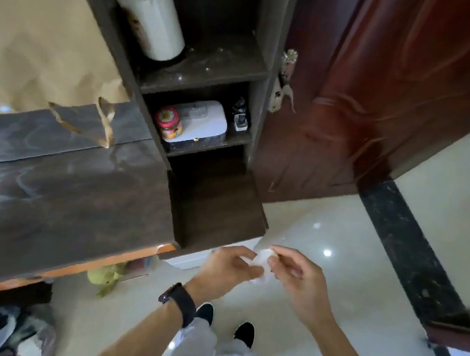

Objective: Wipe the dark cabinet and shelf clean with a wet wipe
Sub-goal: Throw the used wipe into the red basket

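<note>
So here's where we're at: we've got the wet wipe (262, 261) bunched up small and white between both hands, held in the air over the pale tile floor (340, 227), just in front of the bottom corner of the dark cabinet (218, 205) and not touching it. Our left hand (226, 266) has its fingers curled around one side of the wipe, and our right hand (299, 279) is pinching the other side with thumb and forefinger, so both are clamped on it. There's a black watch (178, 302) on our left wrist. The upper shelf (212, 67) looks dusty, with pale specks all over, and a tall white roll (148, 11) leans in its left corner. On the shelf below sit a red jar (169, 123) with a flower lid, touching a white box (205, 120) behind it, plus some small dark thing (240, 117) at the right that we can't make out. The long dark top (55, 193) to the left has cloudy streaks on it, and brown paper (39, 17) hangs above it. A reddish-brown door (390, 78) is to the right of the cabinet.
</note>
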The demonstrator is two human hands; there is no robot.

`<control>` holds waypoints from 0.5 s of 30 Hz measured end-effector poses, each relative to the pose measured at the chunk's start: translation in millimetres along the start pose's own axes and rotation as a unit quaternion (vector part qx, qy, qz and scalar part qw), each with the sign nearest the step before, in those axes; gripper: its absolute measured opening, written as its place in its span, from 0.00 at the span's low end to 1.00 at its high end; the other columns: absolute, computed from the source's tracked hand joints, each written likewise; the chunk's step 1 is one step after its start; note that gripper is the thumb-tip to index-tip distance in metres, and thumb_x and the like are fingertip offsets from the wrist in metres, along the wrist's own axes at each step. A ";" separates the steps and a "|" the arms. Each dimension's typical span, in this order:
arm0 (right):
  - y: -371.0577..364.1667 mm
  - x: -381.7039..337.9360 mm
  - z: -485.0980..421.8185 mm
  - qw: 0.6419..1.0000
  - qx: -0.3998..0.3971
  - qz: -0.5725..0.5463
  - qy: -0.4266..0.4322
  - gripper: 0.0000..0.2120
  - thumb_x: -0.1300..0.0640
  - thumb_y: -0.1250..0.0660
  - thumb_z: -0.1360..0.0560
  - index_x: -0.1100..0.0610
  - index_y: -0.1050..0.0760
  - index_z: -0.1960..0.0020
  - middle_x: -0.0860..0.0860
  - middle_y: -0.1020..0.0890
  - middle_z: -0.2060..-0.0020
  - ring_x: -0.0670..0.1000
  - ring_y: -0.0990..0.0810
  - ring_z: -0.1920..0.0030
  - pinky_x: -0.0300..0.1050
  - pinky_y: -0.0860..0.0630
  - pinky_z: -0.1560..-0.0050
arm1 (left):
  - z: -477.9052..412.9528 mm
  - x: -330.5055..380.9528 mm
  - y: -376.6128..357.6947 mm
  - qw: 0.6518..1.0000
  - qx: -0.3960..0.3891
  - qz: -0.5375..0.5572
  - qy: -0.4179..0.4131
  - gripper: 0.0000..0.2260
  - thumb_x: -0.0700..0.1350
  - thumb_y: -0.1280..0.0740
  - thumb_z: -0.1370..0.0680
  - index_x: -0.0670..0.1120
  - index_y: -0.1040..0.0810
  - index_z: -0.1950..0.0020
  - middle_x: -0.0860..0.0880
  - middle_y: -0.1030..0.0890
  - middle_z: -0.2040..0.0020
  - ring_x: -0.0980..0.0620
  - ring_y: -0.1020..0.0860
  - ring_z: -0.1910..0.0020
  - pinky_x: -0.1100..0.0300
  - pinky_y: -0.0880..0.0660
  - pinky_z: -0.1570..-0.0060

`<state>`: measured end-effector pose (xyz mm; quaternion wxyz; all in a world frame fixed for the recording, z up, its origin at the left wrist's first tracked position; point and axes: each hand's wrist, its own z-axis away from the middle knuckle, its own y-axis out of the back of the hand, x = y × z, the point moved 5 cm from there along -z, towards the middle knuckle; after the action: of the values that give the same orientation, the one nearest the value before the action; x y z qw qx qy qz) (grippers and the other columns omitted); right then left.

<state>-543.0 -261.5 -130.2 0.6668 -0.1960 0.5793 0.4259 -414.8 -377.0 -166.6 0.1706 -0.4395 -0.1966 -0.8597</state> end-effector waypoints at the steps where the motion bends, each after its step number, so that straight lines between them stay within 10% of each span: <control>1: 8.5 -2.7 4.9 0.999 0.027 -0.013 -0.011 0.09 0.59 0.28 0.24 0.45 0.16 0.50 0.44 0.14 0.56 0.45 0.15 0.55 0.33 0.23 0.52 | -5.7 4.3 -7.7 1.000 -0.003 0.022 0.000 0.09 0.53 0.24 0.27 0.52 0.17 0.52 0.53 0.14 0.60 0.48 0.18 0.61 0.56 0.26 0.57; 8: 78.7 25.6 75.9 0.939 0.256 -0.195 -0.120 0.08 0.48 0.26 0.29 0.49 0.15 0.52 0.47 0.14 0.53 0.50 0.15 0.48 0.44 0.18 0.49 | -36.9 68.7 -99.7 0.984 -0.158 -0.023 -0.080 0.06 0.40 0.23 0.29 0.50 0.14 0.55 0.52 0.13 0.58 0.52 0.15 0.56 0.62 0.22 0.54; 15: 159.3 70.1 191.1 0.830 0.465 -0.293 -0.095 0.08 0.54 0.27 0.24 0.48 0.16 0.45 0.53 0.13 0.52 0.55 0.14 0.50 0.41 0.19 0.53 | 3.7 135.5 -275.0 0.890 -0.402 -0.131 -0.170 0.07 0.48 0.23 0.28 0.57 0.13 0.52 0.56 0.14 0.53 0.59 0.17 0.51 0.70 0.23 0.54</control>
<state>-556.4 -4.2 -110.9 0.8244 0.0182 0.5581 -0.0926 -615.7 -153.8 -104.8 -0.1710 -0.5804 0.0842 -0.7917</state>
